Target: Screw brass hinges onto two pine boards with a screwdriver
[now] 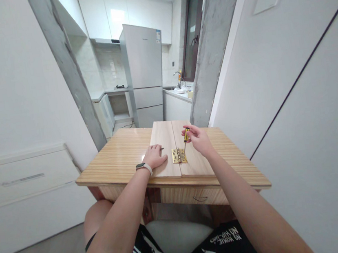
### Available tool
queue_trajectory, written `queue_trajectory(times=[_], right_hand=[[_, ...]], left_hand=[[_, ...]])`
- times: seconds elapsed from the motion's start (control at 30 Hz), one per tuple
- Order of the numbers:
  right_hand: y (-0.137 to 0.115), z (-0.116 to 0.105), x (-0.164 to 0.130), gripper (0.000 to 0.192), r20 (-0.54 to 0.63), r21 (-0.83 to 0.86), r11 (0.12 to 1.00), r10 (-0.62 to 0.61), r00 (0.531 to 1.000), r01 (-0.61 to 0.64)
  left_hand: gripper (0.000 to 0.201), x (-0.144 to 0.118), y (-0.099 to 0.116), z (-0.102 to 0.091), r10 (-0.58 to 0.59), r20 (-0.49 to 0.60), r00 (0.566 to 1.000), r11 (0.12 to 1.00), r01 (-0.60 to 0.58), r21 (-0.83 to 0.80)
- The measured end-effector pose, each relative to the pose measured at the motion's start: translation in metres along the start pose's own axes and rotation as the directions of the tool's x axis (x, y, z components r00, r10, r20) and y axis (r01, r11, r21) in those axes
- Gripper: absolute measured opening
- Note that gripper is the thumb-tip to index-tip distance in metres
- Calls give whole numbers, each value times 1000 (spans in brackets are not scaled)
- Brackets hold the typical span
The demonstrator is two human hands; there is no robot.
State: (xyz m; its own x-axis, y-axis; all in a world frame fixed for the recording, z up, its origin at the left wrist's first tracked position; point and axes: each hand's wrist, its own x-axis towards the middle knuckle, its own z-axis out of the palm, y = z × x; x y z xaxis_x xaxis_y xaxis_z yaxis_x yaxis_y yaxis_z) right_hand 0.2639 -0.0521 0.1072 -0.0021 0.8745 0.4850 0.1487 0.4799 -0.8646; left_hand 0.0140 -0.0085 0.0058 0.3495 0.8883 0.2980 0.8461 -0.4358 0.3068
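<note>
A brass hinge point(179, 155) lies open across the seam between two pale wooden boards, the left board point(162, 132) and the right board point(197, 166). Between the fingers of my right hand point(199, 138) is a yellow and black screwdriver point(186, 135), tilted, with its tip down at the hinge's right leaf. Small dark screw heads seem to sit in the leaves, too small to make out well. My left hand point(156, 157) rests flat on the left board, left of the hinge, fingers stretched out. By its fingertips shows a small dark piece point(162, 148), its kind unclear.
The boards lie on a striped wooden table point(117, 153) with a drawer point(192, 195) under its front edge. Behind the table stand a silver fridge point(145, 59) and a sink counter point(178, 100). White walls close in on both sides.
</note>
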Motion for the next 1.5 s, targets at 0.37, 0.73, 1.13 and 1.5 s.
queue_trajectory(times=[0.37, 0.73, 1.13, 1.5], right_hand=[[-7, 5, -1, 38, -115, -165, 985, -77, 990, 58], [0, -1, 1, 47, 107, 41, 999, -14, 994, 10], [2, -1, 1, 45, -27, -26, 999, -21, 999, 21], [2, 4, 1, 43, -134, -116, 992, -65, 989, 49]], left_hand=[[58, 1, -2, 1, 0, -2, 1000, 1000, 0, -5], [59, 1, -2, 3, -1, -7, 1000, 1000, 1, -5], [59, 2, -3, 3, 2, -7, 1000, 1000, -2, 0], [60, 1, -3, 4, 6, -9, 1000, 1000, -6, -6]])
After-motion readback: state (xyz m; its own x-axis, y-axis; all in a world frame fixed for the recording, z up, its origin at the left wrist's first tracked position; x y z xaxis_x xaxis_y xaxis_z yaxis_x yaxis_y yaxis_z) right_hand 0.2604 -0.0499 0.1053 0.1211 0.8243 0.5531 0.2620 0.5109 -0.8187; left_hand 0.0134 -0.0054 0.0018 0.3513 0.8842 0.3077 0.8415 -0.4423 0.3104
